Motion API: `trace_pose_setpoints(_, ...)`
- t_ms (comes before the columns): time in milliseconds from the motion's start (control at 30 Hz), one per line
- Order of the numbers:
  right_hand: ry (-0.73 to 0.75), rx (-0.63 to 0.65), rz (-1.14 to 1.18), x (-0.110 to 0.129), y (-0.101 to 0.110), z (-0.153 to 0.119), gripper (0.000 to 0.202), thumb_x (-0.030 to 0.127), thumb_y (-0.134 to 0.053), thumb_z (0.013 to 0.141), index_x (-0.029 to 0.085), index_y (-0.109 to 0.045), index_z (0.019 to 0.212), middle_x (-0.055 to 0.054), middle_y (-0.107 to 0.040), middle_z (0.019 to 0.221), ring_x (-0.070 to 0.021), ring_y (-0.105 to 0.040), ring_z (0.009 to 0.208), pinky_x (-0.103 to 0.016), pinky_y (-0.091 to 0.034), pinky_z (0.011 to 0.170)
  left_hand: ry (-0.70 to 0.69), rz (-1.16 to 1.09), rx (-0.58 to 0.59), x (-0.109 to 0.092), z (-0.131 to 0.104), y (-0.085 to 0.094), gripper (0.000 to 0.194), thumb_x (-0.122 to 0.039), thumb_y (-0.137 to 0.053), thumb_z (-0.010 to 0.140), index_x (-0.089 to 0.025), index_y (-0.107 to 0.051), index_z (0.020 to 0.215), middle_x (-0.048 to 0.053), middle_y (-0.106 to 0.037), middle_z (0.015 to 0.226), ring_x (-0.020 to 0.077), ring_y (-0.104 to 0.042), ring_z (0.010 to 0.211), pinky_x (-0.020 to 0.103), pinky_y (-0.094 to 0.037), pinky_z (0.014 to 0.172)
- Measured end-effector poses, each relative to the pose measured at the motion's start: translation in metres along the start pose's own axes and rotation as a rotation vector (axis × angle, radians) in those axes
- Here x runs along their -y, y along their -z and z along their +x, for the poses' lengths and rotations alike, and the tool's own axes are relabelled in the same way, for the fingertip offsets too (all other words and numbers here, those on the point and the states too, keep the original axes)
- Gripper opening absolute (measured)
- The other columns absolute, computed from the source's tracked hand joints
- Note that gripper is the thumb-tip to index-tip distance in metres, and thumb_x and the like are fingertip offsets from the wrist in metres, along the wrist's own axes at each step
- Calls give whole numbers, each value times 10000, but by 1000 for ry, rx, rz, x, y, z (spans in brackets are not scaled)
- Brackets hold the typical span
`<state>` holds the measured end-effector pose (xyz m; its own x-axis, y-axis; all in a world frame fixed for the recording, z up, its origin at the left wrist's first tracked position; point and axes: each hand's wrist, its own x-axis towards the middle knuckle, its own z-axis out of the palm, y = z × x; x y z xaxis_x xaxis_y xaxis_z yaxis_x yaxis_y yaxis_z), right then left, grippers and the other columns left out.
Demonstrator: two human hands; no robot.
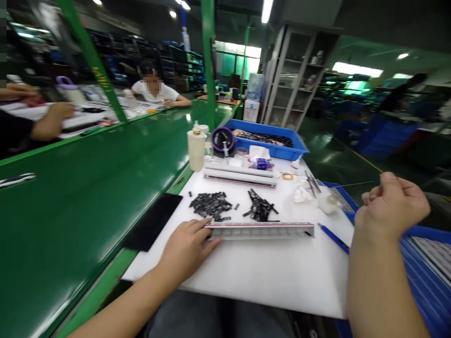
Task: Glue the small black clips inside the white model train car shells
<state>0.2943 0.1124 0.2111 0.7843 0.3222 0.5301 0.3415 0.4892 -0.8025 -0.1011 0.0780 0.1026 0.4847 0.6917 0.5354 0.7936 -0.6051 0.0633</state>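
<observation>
A long white channel-shaped rail (260, 231) with a red stripe lies across the white tabletop. My left hand (190, 241) grips its left end, with fingers over the back edge and thumb in front. My right hand (391, 204) is raised off the table's right side, its thumb and fingers pinched together. I cannot make out what they hold; a thin pale line shows just left of them. Two heaps of small black strips, a left heap (210, 205) and a right heap (260, 209), lie behind the rail. Beyond them rests a second white rail (241, 174).
A blue pen-like tool (333, 238) lies at the right, near tweezers (312, 183) and a yellow tape ring (287, 176). A cream bottle (196, 149) and blue bin (296, 150) stand at the back. The green conveyor (105, 188) runs along the left; co-workers sit beyond it.
</observation>
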Motion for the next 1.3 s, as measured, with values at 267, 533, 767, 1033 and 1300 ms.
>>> trace_pose_setpoints(267,-164,1004,297,51,-66,-177,56,237,-683,827,193,-669,793,16,-609,616,-95,-505,496,-229,-401,454,109,-32,31,-11,-3,1,269,-422,-736,816,-170,-690,734,101,-723,1139,271,-678,894,448,-553,763)
trace_pose_setpoints(533,178,1086,183,33,-52,-220,55,149,-656,837,197,-677,854,1,-688,680,-103,-559,516,-232,-432,472,118,-75,19,-12,-5,-1,265,-426,-660,871,-170,-725,863,109,-717,1141,266,-668,898,456,-543,789)
trace_pose_setpoints(767,216,1119,133,35,-59,-218,52,169,-638,846,184,-680,818,4,-680,662,-86,-525,494,-221,-428,474,106,-66,-6,-11,-4,-2,282,-446,-645,881,-174,-720,857,101,-724,1123,278,-670,892,464,-543,761)
trace_pose_setpoints(1033,184,1131,118,32,-59,-218,75,221,-634,856,182,-691,827,0,-669,653,-92,-524,505,-230,-441,484,112,-76,8,-12,-2,1,271,-430,-632,895,-176,-724,888,94,-723,1130,271,-669,901,459,-538,772)
trace_pose_setpoints(1300,135,1112,104,34,-57,-212,97,232,-625,862,188,-685,800,-12,-680,674,-109,-545,530,-246,-448,498,107,-71,6,-12,-2,1,239,-400,-660,875,-176,-701,804,91,-723,1127,265,-669,895,450,-530,777)
